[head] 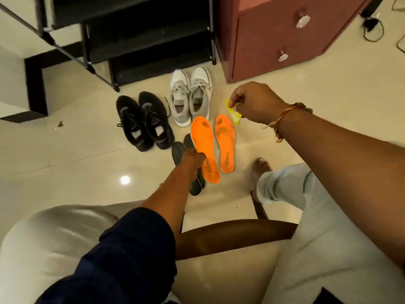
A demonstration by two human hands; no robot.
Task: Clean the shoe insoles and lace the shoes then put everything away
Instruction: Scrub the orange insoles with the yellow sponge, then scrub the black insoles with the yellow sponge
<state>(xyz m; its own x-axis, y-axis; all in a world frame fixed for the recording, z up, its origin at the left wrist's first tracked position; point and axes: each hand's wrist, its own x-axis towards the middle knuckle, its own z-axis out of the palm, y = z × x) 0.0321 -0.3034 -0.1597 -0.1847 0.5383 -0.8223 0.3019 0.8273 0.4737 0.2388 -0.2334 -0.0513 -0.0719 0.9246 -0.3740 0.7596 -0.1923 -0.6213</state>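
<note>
Left hand [192,160] grips the near end of one orange insole [205,150], raised toe-forward above the floor [76,154]; the second orange insole [225,143] lies just beside it on the right. Two dark insoles [186,170] lie partly under the left hand. Right hand [254,102] pinches a yellow cloth [233,114] above the toe of the second insole. Beyond: grey shoes [190,95], laced, and black shoes [142,121] to their left, side by side before a black rack [131,40]. A brown cabinet [285,36] stands at right.
</note>
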